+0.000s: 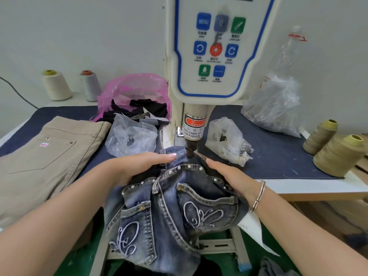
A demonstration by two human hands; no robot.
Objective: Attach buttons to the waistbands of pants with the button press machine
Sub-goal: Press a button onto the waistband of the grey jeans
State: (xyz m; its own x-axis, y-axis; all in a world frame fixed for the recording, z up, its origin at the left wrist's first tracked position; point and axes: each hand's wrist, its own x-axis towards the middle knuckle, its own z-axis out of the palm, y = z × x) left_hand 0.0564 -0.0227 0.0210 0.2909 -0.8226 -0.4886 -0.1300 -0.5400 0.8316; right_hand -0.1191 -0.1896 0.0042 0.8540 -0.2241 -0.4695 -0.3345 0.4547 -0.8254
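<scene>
The jeans [171, 208] lie with their waistband [185, 166] pushed up under the press head [189, 151] of the button machine [211, 56], the legs hanging off the table's front edge. The left hand [143, 164] lies flat on the waistband just left of the head, fingers straight and pressing the cloth down. The right hand [225, 174] does the same on the other side, fingers stretched along the denim, gripping nothing. The head looks to be touching or nearly touching the fabric, so this pair seems to be at the pressing step itself; whether a button is already set cannot be told, since the head covers that spot. A pair of tan pants [49, 152] lies to the left on the table [278, 154]; no waistband button shows on it. Small clear bags [131, 136] sit on both sides of the machine, their contents too small and blurred to name. Thread cones [338, 156] stand at the right.
</scene>
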